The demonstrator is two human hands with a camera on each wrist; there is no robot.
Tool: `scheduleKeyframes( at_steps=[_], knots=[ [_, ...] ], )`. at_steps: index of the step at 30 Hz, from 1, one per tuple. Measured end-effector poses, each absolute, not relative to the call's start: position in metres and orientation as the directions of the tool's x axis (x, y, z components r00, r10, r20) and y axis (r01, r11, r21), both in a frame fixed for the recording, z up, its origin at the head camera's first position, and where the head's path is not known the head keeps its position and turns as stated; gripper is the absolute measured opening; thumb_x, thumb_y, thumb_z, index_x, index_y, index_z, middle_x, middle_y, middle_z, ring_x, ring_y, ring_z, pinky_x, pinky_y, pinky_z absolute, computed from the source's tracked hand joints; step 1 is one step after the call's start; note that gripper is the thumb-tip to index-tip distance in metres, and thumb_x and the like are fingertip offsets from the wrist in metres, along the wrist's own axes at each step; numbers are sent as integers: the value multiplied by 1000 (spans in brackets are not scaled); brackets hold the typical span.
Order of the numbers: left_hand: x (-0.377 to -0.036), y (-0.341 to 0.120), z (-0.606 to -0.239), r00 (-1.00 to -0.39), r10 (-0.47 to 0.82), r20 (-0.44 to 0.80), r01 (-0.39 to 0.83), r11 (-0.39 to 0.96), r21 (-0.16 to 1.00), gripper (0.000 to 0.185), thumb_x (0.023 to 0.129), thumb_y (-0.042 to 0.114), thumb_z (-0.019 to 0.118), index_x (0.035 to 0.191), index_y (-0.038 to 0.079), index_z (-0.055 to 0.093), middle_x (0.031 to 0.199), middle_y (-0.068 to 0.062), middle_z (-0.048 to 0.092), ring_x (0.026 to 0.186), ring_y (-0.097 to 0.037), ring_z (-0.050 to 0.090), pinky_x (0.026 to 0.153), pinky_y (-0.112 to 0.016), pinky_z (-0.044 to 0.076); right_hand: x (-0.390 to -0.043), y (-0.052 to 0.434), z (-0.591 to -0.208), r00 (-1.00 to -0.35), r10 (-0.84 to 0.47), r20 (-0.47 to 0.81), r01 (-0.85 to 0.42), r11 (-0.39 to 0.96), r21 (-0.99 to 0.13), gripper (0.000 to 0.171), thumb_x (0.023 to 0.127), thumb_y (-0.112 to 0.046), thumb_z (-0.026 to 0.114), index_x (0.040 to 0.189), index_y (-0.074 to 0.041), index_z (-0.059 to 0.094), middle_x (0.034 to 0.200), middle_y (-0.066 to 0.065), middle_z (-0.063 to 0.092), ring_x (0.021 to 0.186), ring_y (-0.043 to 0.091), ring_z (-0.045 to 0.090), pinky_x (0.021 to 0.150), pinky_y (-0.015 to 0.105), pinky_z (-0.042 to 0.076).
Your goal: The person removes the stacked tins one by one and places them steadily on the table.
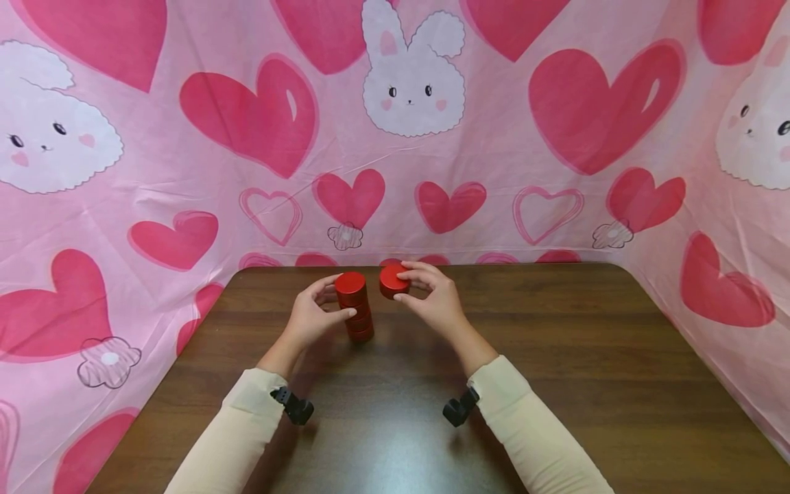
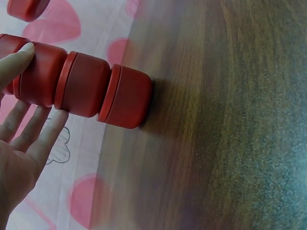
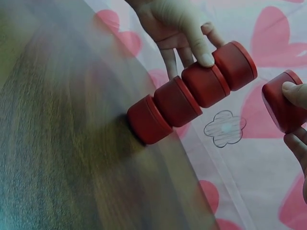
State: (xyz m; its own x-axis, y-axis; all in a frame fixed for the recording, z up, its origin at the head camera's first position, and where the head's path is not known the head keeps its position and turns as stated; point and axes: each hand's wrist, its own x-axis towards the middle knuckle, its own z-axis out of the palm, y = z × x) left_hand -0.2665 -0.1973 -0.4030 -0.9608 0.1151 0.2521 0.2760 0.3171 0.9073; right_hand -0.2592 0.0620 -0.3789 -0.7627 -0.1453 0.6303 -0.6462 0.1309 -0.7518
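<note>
On the table [image 1: 555, 357], hands steady the red stack [image 1: 354, 309] and pinch a loose tin [image 1: 391, 280].

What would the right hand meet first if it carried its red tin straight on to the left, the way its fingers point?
Probably the top of the stack of red tins, which the left hand steadies. The right hand holds its red tin just beside it, though depth is unclear.

The stack [image 1: 356, 309] consists of red tins with a smooth, satin painted finish and a thin raised rim at each lid; the loose tin [image 1: 392, 280] has the same finish. The table [image 1: 555, 384] shows dark wood grain with a slight sheen. The backdrop [image 1: 185, 137] is thin, creased printed cloth, matt.
</note>
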Motion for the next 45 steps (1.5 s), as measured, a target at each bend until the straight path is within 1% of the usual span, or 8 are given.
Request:
scheduleKeyframes(
  at_steps=[3,6,12,20,27,33,37,45],
  knots=[
    [-269,-199,-407,-964,112,243,267,320,909,70,74,10,86,137,11,54,123,-17,63,110,-33,61,91,-49,52,-271,65,-395,-775,-129,619,-632,130,-764,32,74,2,83,104,4,73,124,17,63,114,26,60,91,33,53],
    [-269,-199,-406,-968,112,226,251,318,914,71,75,11,86,138,11,53,125,-18,62,112,-34,60,93,-50,51,-272,67,-399,-789,-115,603,-614,127,-779,32,73,5,82,104,6,72,124,19,63,115,31,59,92,38,52],
    [-269,-198,-406,-972,107,209,232,313,921,71,75,14,86,138,13,54,125,-16,62,113,-33,59,94,-51,50,-259,70,-389,-780,-115,614,-625,123,-771,31,73,14,78,102,14,68,122,28,60,113,43,58,91,47,51],
    [-270,-198,-405,-973,103,208,230,321,919,71,75,12,86,138,13,53,126,-16,62,113,-33,59,94,-52,50,-256,75,-393,-794,-107,599,-608,173,-775,30,73,14,77,101,16,68,121,32,59,107,41,62,90,47,51],
    [-271,-198,-407,-971,112,213,238,312,920,74,76,9,84,141,9,49,127,-20,60,114,-36,59,96,-56,47,-282,82,-430,-828,-106,551,-561,177,-809,34,72,11,80,104,12,70,125,27,60,111,39,61,92,46,50],
    [-271,-198,-407,-971,105,215,237,321,917,72,74,14,87,138,12,53,124,-16,62,112,-32,60,95,-54,48,-288,86,-444,-851,-91,517,-524,186,-831,33,71,6,83,102,6,72,124,19,63,110,31,63,92,34,51],
    [-270,-199,-407,-970,103,218,240,315,918,70,74,15,87,136,13,55,123,-14,63,111,-32,60,95,-55,48,-289,89,-448,-861,-80,503,-507,223,-832,31,71,7,83,100,5,73,121,15,64,107,29,65,91,29,51],
    [-270,-199,-407,-974,95,204,224,312,923,69,74,15,86,136,15,55,123,-12,63,112,-31,60,95,-53,49,-292,92,-457,-901,-85,425,-430,292,-854,31,72,5,83,102,4,73,123,14,63,107,29,65,91,32,51]
  ],
)
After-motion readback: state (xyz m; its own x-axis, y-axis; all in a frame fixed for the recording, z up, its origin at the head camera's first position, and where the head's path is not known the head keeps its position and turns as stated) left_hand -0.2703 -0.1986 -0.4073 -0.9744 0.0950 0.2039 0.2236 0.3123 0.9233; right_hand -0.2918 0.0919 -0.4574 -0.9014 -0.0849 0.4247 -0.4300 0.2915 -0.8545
